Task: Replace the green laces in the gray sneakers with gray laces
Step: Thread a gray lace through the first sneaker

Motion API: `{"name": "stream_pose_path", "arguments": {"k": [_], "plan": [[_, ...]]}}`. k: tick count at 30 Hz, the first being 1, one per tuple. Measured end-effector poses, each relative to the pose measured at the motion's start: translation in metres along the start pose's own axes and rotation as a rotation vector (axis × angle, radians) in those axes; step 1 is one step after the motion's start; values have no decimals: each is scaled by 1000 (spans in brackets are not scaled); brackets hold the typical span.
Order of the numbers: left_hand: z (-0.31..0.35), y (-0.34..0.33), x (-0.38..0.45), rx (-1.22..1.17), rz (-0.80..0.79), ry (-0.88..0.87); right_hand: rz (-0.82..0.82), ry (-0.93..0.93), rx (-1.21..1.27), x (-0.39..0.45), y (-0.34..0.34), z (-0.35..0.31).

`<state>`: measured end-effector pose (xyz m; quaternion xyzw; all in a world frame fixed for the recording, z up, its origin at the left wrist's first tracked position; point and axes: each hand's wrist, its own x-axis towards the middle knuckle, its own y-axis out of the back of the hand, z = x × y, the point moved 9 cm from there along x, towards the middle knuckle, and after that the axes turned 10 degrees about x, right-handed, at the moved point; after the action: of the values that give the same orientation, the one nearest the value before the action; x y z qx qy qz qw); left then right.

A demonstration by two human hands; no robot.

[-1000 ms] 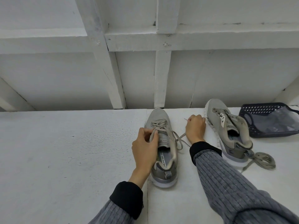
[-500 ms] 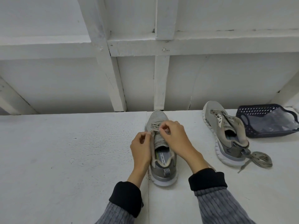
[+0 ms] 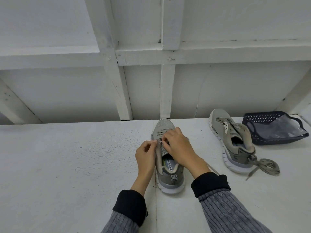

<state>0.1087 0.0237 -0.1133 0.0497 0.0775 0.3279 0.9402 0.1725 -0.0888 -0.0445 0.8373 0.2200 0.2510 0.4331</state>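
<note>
Both hands (image 3: 146, 158) (image 3: 178, 148) stay pinching the lace (image 3: 159, 142) at the sneaker (image 3: 168, 158).

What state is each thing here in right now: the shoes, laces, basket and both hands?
Near sneaker: upright, partly laced.
Lace: tip pinched at the eyelets by both hands.
Left hand: pinching the lace.
Right hand: pinching the lace.
Far sneaker: unlaced, tongue open.
Loose lace: coiled beside its heel.
Basket: holds a plastic bag.

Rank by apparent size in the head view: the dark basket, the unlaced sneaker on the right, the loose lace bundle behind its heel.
1. unlaced sneaker
2. dark basket, close to the sneaker in size, so this order is unsure
3. loose lace bundle, clearly smallest
</note>
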Motion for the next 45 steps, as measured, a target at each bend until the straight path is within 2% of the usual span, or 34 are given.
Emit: {"name": "stream_pose_path", "arguments": {"k": [5,9,14,17,20,23,26,29,31,32,34,35,37,41,43,45], "plan": [[6,-2,-2,43,-17,-76,7,39,-38,-1,4,-7],[0,-3,1,0,-21,-60,8,26,-32,0,2,-6],[1,-8,12,12,-111,-49,50,-29,100,-2,1,4],[-1,-6,17,-52,-116,-9,152,-93,217,-8,5,17],[-7,1,17,-301,-46,101,326,-241,339,-27,15,37],[-5,11,18,-368,-15,88,447,-348,456,-47,19,51],[4,21,18,-66,-45,-97,477,-403,538,-55,15,58],[7,28,17,474,-85,-317,487,-426,570,-57,12,62],[-5,42,24,775,-37,-290,491,-430,574,-57,11,63],[-11,52,28,846,1,-231,491,-430,575,-58,11,63],[-16,63,33,861,55,-170,493,-423,583,-58,11,62],[-11,63,34,845,79,-207,497,-417,591,-58,11,61],[6,51,31,839,85,-365,499,-409,605,-57,11,61],[35,3,15,923,-90,-655,501,-417,624,-57,10,63],[39,-5,11,940,-76,-684,504,-414,625,-57,10,63],[35,-1,13,895,-19,-613,502,-411,622,-57,9,63]]}}
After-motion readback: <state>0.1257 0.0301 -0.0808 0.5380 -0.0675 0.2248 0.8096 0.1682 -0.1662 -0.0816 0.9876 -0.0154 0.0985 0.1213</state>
